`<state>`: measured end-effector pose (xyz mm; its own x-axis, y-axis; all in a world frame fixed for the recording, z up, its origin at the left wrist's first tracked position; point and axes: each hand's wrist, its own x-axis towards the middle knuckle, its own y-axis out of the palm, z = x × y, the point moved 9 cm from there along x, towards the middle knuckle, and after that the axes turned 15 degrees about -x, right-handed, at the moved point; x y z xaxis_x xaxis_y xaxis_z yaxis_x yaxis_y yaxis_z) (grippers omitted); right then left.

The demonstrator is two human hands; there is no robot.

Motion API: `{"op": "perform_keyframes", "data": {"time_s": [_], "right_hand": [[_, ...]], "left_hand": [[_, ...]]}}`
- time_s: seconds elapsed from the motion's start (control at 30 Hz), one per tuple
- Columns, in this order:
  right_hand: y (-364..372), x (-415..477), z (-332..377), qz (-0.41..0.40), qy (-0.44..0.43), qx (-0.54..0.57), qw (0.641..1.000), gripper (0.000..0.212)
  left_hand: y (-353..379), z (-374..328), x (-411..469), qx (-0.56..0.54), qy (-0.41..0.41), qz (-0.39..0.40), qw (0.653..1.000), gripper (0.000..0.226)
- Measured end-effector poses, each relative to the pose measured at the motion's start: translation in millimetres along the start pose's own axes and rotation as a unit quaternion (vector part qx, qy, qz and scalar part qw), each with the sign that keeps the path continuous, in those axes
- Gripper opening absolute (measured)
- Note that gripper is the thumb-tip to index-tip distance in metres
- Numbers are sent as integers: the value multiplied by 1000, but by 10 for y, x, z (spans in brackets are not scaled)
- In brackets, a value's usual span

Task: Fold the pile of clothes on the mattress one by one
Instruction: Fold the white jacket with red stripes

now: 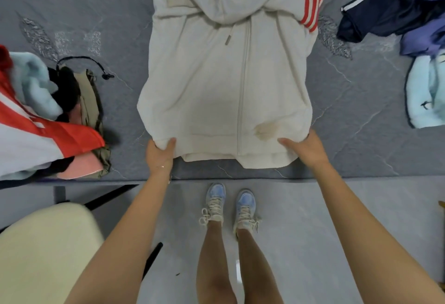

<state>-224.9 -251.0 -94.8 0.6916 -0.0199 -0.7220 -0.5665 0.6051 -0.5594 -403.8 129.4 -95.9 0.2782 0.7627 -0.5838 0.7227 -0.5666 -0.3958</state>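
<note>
A cream zip-up hoodie (216,82) lies front-up on the grey mattress (96,19), hood laid over the chest, a red-striped sleeve folded in at the upper right. A brownish stain shows near the hem. My left hand (160,156) grips the hem's left corner, thumb on top. My right hand (304,147) grips the hem's right corner, fingers under the fabric.
A pile of clothes (48,120) in red, white, pale blue, pink and khaki sits at the mattress's left edge. Navy and purple garments (397,9) and a pale blue one (426,91) lie at the right. A cream chair (45,250) stands on the floor at lower left.
</note>
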Motion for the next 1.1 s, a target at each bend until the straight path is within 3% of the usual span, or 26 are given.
{"op": "perform_keyframes", "data": {"time_s": [0.07,0.13,0.27,0.4,0.47,0.6,0.77,0.87,0.97,1.1], "right_hand": [[99,-43,-26,23,1,28,999,56],[174,-95,7,31,-3,104,994,47],[326,-213,355,59,-41,201,977,29],[194,-320,984,-7,-56,308,950,27],[25,-296,1371,-37,-47,377,924,30],[-349,-95,1986,-46,13,491,870,39],[-790,305,2477,-69,34,525,848,11],[-1051,601,2773,-92,24,552,828,20],[-1275,819,2984,-127,23,567,813,12],[-1487,1095,3232,-162,19,561,812,10]], "left_hand": [[72,-69,-110,-30,33,33,998,26],[174,-187,-211,-49,74,63,994,24],[406,-535,-361,-101,147,107,978,41],[542,-1089,-357,-152,188,72,968,32],[649,-1484,-288,-180,188,49,964,37],[835,-2265,-22,-249,161,-4,955,47],[1188,-2768,530,-390,37,26,920,59],[1394,-3102,856,-431,14,39,902,54],[1604,-3339,1109,-476,-12,53,878,43],[1933,-3649,1383,-483,-18,70,873,57]]}}
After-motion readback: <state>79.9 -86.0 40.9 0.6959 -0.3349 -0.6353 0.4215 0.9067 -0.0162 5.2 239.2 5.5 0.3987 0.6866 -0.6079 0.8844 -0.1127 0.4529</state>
